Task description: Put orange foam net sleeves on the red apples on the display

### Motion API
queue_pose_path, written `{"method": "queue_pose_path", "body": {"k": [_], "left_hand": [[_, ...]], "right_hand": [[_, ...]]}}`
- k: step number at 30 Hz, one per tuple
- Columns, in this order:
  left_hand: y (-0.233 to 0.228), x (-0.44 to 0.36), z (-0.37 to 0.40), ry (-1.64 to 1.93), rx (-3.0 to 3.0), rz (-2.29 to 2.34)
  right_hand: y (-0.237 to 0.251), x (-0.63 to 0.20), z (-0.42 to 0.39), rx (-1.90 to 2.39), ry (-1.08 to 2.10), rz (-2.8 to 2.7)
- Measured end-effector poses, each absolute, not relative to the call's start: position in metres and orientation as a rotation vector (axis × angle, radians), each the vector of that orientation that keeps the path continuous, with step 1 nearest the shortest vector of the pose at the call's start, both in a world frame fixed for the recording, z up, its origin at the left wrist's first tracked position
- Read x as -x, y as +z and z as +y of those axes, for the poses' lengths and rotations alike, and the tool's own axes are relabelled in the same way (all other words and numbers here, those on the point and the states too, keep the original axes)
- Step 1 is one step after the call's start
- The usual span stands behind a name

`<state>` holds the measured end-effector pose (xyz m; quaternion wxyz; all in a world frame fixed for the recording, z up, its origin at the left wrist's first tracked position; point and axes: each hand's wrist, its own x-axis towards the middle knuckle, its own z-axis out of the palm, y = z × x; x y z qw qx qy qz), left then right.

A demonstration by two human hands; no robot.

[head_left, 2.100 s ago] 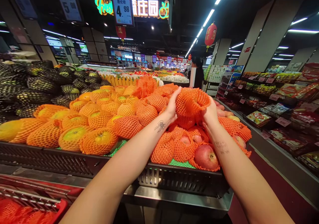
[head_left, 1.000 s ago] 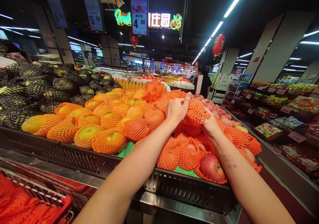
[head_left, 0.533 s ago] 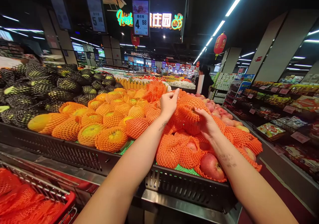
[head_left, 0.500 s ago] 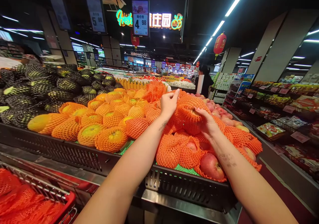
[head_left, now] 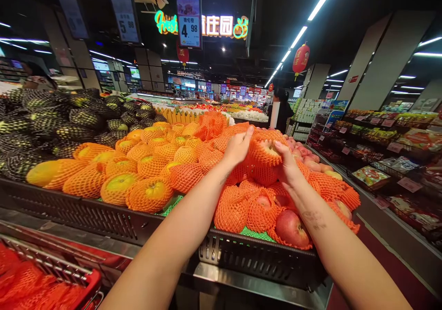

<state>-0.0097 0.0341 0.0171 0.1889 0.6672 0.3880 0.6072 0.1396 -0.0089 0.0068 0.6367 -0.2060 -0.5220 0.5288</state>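
Observation:
An apple in an orange foam net (head_left: 265, 150) is held up between my two hands, above the heap of fruit. My left hand (head_left: 238, 148) is closed against its left side, thumb pointing up. On the right side, my right hand (head_left: 287, 163) grips it with the thumb near a bare pale patch of the fruit; the other fingers are mostly hidden. Below lie several netted apples (head_left: 230, 209) in a black crate (head_left: 255, 257). At the crate's front edge a red apple (head_left: 291, 228) shows largely bare, its net pushed down.
Netted oranges (head_left: 150, 194) lie left of the apples, with dark netted fruit (head_left: 48, 117) beyond. At lower left a red basket (head_left: 91, 284) holds loose orange-red nets (head_left: 31, 282). Unwrapped apples (head_left: 304, 151) sit behind my right hand. Packaged goods fill shelves (head_left: 390, 163) at right; a person (head_left: 283, 112) stands farther back.
The netted apple has turned, and more of its pale bare patch faces me. My left hand has opened out its pointing finger and come against the fruit. The view has shifted slightly.

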Motion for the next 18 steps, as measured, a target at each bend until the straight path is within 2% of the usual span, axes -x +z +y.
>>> {"method": "queue_pose_path", "body": {"k": [3,8,13,18], "left_hand": [[0.022,0.016,0.028,1.917,-2.115,0.887],[0.023,0.012,0.018,1.733,-2.591,0.539],[0.014,0.002,0.017,1.655,-2.736,0.576],[0.010,0.001,0.015,1.702,-2.676,0.897]], "right_hand": [[0.008,-0.142,-0.009,0.539,1.033,-1.121],[0.013,-0.150,-0.010,0.618,0.964,-0.994],[0.013,-0.151,-0.009,0.618,0.992,-1.033],[0.011,-0.152,-0.010,0.672,0.892,-1.278]]}}
